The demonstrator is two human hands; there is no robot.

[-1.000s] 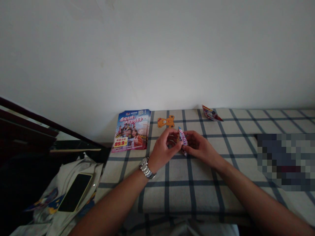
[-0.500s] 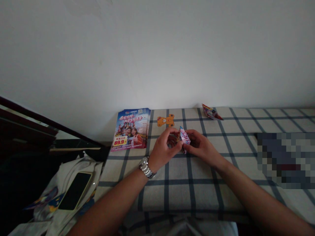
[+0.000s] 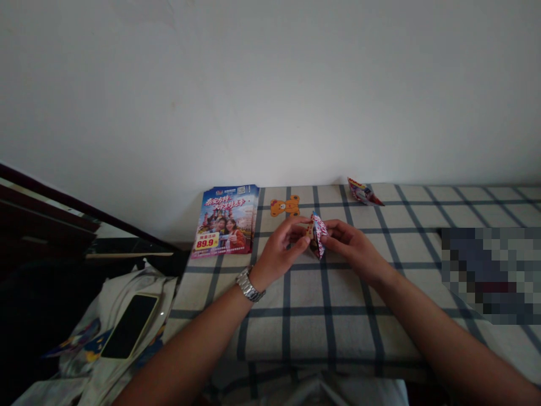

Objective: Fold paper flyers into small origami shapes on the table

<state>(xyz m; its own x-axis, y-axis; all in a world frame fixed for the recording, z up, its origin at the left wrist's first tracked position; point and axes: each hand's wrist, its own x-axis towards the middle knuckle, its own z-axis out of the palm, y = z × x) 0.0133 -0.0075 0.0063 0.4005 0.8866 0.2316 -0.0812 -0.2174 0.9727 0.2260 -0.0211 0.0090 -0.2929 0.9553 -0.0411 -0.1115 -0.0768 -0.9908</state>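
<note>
Between my two hands is a small folded paper (image 3: 320, 232), printed in red, white and blue, its pointed ends facing up and down. My left hand (image 3: 287, 239) pinches its left side with thumb and fingers. The right side is gripped by my right hand (image 3: 349, 242), thumb in front and fingers partly hidden behind. Near the wall lies another folded paper piece (image 3: 364, 193) with a pointed tip. To the left of my hands is a stack of printed flyers (image 3: 226, 220), the top one showing "89.9".
A checked cloth (image 3: 279, 332) covers the table, which meets a white wall (image 3: 270, 90). A flat bear cutout (image 3: 285, 206) lies beyond my left hand. At lower left, a phone (image 3: 130, 327) rests on a pale bag (image 3: 156, 282). A blurred-out dark item (image 3: 486, 270) lies at right.
The folded paper has turned between my fingers and stands slightly higher, showing more of its left face. Both hands have shifted a little; my left fingers are straighter.
</note>
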